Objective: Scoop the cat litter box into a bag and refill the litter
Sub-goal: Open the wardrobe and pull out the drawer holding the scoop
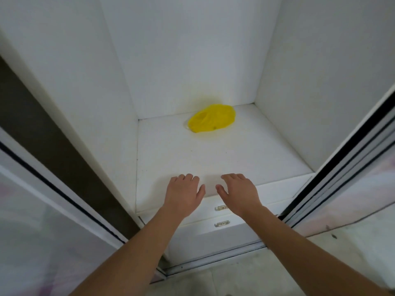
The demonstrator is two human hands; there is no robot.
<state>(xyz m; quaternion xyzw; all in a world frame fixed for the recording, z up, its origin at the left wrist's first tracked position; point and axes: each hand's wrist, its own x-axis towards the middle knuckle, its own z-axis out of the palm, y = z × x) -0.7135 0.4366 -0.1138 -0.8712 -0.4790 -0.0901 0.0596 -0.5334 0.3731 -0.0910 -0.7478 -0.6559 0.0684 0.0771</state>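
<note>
Both hands empty: left hand and right hand loose, fingers spread, at the front edge of the shelf. Can't tell if they touch it. Yellow bag lies crumpled at the back of the shelf, well apart from both hands. Litter box not in view. Risks: thin plastic, so a hard pinch could tear it. A deep reach over the drawers may knock the sliding door.

Both hands, left and right, are hovering open over a white shelf, well apart from a yellow bag lying at its back.
</note>
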